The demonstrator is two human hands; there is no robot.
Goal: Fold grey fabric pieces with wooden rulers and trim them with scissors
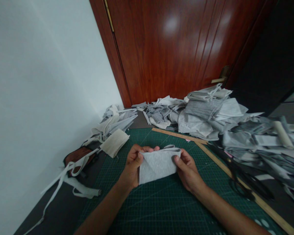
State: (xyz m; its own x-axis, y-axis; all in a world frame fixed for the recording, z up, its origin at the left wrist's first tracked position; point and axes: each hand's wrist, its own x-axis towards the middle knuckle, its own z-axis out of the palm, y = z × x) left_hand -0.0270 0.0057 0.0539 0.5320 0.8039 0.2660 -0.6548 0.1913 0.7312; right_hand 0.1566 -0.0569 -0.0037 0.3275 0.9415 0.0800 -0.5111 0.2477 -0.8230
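Note:
A folded piece of light grey fabric (159, 165) is held up between both hands over the green cutting mat (152, 209). My left hand (134, 163) pinches its left edge, thumb in front and fingers behind. At the opposite end, my right hand (187, 169) grips the fabric with the thumb pressed on its front face. The cloth's upper edge shows a looped fold near the right. Fingers behind the fabric are partly hidden.
Grey fabric heaps (205, 111) line the back and right. Wooden rulers (215, 160) and black scissors (242, 182) lie on the right. A folded cream cloth (115, 143), fabric strips (61, 178) and a brown item (78, 156) lie left, near a white wall (51, 81). A wooden door (171, 58) stands behind.

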